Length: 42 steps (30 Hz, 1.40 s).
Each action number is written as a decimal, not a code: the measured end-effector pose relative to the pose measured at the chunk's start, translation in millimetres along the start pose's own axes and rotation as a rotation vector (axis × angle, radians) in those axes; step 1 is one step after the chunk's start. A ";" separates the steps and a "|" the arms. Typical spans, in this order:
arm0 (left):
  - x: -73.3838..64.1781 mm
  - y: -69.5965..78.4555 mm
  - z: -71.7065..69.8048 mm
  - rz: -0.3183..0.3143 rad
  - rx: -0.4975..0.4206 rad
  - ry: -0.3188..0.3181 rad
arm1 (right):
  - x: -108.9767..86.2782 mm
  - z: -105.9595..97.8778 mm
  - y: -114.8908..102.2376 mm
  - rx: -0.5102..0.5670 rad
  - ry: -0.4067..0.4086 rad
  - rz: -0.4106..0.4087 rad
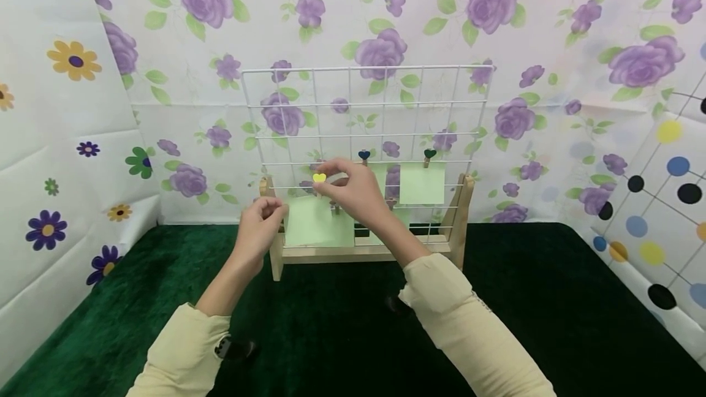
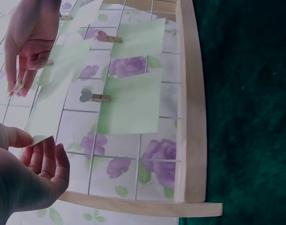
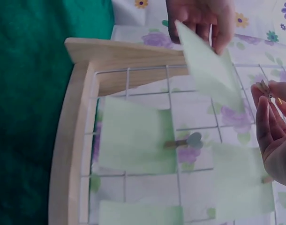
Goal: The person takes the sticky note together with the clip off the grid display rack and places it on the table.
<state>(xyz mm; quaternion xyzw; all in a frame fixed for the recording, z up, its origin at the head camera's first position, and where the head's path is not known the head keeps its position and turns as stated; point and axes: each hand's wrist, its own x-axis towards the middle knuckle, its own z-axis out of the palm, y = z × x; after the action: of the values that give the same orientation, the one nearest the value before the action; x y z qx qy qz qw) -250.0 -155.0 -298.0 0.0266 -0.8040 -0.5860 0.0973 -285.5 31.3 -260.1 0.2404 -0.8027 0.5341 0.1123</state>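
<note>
My left hand (image 1: 256,231) pinches a pale green paper sheet (image 3: 208,70) by its corner, thumb over the fingers. The sheet tilts in front of a white wire grid (image 1: 366,103). My right hand (image 1: 358,192) holds a small wooden clothespin with a yellow heart (image 1: 319,178) between thumb and fingertips, just above the sheet. Other pale green sheets hang on the grid from heart-topped clothespins. One of these sheets (image 1: 421,182) is at the right, under a dark green heart clothespin (image 1: 429,155). A dark blue heart clothespin (image 1: 364,155) sits left of it, its sheet partly hidden by my right hand.
A wooden stand (image 1: 460,219) holds the grid upright on a dark green cloth (image 1: 524,299). Floral sheeting (image 1: 543,158) covers the wall behind, with patterned sheets at both sides.
</note>
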 end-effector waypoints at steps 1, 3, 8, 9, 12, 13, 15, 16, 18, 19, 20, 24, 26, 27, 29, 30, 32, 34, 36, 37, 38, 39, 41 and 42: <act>-1.3 -1.0 -0.2 -0.004 0.003 -0.008 | -2.1 -1.1 2.3 0.012 -0.005 0.006; -3.9 -3.3 -0.7 -0.005 0.014 -0.020 | -6.3 -3.5 7.5 0.020 -0.013 0.013; -9.9 -11.8 -5.9 -0.008 0.048 -0.056 | -16.4 -10.1 21.8 -0.004 -0.042 0.006; -10.7 -14.1 -7.6 -0.007 0.054 -0.061 | -18.7 -11.8 24.5 -0.009 -0.045 0.006; -12.4 -21.2 -13.5 -0.006 0.069 -0.066 | -25.6 -17.7 32.6 -0.008 -0.055 0.010; -12.9 -23.5 -15.6 -0.007 0.077 -0.066 | -28.0 -19.8 35.2 -0.004 -0.058 0.016; -13.5 -28.1 -20.5 -0.012 0.090 -0.068 | -32.4 -24.2 39.9 0.001 -0.063 0.021; -14.0 -30.3 -23.0 -0.016 0.095 -0.072 | -34.4 -26.2 42.5 0.002 -0.067 0.023; -14.8 -34.4 -27.9 -0.021 0.106 -0.083 | -38.4 -30.2 47.0 -0.002 -0.073 0.026; -15.3 -36.5 -30.2 -0.024 0.110 -0.090 | -40.2 -32.1 49.2 0.001 -0.078 0.027; -15.8 -38.5 -32.4 -0.026 0.113 -0.099 | -41.9 -34.0 51.2 0.007 -0.085 0.027; -17.7 -46.8 -39.4 -0.028 0.106 -0.137 | -48.7 -41.5 58.5 0.019 -0.112 0.042; -18.5 -50.4 -42.3 -0.033 0.099 -0.153 | -51.6 -45.4 62.6 0.024 -0.122 0.054; -18.7 -52.3 -43.7 -0.035 0.095 -0.159 | -53.0 -47.3 64.8 0.024 -0.123 0.062; -19.1 -55.8 -46.9 -0.040 0.096 -0.169 | -55.9 -51.4 68.8 0.024 -0.122 0.075; -19.0 -57.5 -48.7 -0.045 0.098 -0.171 | -57.3 -53.5 71.1 0.022 -0.122 0.074; -19.3 -61.1 -52.6 -0.050 0.106 -0.172 | -61.0 -57.6 71.1 0.015 -0.124 0.083; -20.1 -64.4 -56.9 -0.058 0.113 -0.171 | -64.4 -61.9 75.6 0.013 -0.129 0.091; -21.0 -67.7 -60.5 -0.067 0.122 -0.167 | -67.9 -66.1 80.6 0.017 -0.136 0.097; -21.6 -69.1 -62.1 -0.071 0.129 -0.165 | -69.9 -68.6 83.1 0.022 -0.140 0.107; -22.1 -70.7 -63.7 -0.076 0.133 -0.164 | -71.8 -71.1 85.7 0.022 -0.143 0.112; -22.5 -72.2 -65.1 -0.080 0.139 -0.163 | -72.7 -73.3 92.8 0.027 -0.145 0.118; -23.2 -75.2 -67.7 -0.084 0.156 -0.161 | -77.0 -78.3 97.6 0.019 -0.145 0.135; -23.5 -76.8 -69.2 -0.085 0.169 -0.161 | -79.3 -80.9 99.7 0.011 -0.145 0.146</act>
<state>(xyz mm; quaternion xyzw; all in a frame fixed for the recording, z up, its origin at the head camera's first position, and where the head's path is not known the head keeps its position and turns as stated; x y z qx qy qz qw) -219.4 -240.1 -353.4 0.0216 -0.8539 -0.5200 0.0049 -274.0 157.4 -342.1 0.2201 -0.8210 0.5266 0.0133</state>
